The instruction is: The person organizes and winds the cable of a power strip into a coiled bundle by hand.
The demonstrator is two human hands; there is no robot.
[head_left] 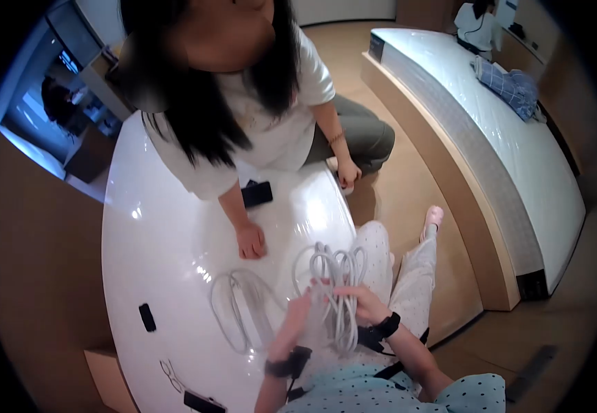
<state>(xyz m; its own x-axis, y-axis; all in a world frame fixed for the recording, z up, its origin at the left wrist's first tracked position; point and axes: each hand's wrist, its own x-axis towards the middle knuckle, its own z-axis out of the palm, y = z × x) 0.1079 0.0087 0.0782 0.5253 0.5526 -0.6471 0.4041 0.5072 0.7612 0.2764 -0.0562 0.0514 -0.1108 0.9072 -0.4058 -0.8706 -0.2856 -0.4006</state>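
A bundle of looped light grey cable (343,323) is held up between my two hands, above my lap at the edge of the white surface (168,275). My right hand (367,303) has its fingers wrapped round the right side of the bundle. On the left side, my left hand (300,313) touches the loops, but its fingers are smeared and partly hidden. Another coil of grey cable (233,313) lies on the white surface, left of my left hand.
Across from me a person sits on the white surface, one hand (251,241) resting on it near a dark phone (257,194). A small black object (147,317), glasses (170,375) and another dark device (203,402) lie at the left. A curved wooden-edged platform (450,148) stands right.
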